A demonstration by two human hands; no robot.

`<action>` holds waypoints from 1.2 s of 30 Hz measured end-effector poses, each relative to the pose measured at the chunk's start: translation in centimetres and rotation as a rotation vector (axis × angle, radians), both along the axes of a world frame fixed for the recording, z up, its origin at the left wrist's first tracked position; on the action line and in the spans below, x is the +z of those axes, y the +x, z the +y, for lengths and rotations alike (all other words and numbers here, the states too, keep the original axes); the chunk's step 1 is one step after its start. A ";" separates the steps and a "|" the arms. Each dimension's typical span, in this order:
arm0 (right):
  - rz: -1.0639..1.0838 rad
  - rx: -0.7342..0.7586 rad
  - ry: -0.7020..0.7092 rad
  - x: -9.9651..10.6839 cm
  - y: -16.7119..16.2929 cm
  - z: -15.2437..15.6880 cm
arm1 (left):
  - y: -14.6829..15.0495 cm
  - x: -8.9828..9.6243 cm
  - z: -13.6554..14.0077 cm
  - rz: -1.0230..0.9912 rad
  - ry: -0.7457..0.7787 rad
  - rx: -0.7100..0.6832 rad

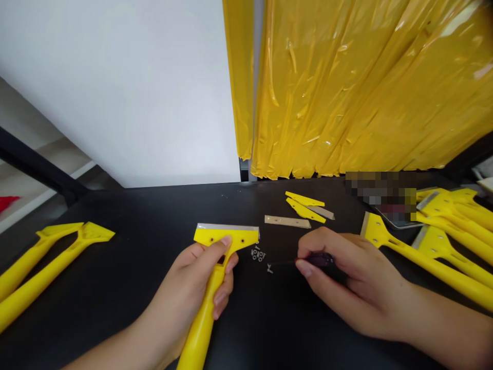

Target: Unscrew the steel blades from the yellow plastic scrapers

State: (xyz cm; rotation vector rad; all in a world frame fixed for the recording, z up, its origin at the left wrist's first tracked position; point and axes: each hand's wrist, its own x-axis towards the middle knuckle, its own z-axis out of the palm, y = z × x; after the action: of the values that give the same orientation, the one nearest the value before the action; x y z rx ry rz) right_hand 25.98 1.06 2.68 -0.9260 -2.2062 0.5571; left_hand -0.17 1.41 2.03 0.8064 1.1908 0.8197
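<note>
My left hand [204,277] is closed around the neck of a yellow scraper [200,329], its thumb on the head just below a pale blade strip along the top edge. Two holes show in that head. Between thumb and fingers, my right hand [358,282] grips a small screwdriver [321,260] with a dark handle, its thin shaft pointing left. A few small screws [269,269] lie at the shaft's tip. Beside the scraper head is a small heap of screws and nuts [257,254]. Behind them lies a flat blade strip [287,221] with holes.
Yellow clamp plates [306,208] and another blade lie farther back. Several assembled scrapers [427,241] are piled at right, by a partly blurred dark flat object [396,218]. Two yellow handles [57,262] lie left on the black table [127,246]. Yellow plastic sheeting [365,92] hangs behind.
</note>
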 end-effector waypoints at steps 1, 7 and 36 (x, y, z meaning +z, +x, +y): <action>0.005 -0.002 0.002 0.1 0.0 0.0 | 0.0 0.0 0.0 0.003 0.009 -0.002; 0.010 -0.034 0.026 0.3 0.1 0.2 | -0.1 -0.2 -0.1 0.020 0.014 -0.010; 0.128 -0.178 0.002 0.0 0.5 0.5 | 0.0 -0.2 -0.1 0.048 0.000 -0.037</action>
State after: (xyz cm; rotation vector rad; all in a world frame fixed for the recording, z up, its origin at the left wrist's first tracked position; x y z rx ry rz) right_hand 26.51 1.55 2.67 -1.0442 -1.9873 0.5154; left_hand -0.16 1.34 1.85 0.8504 1.2146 0.7739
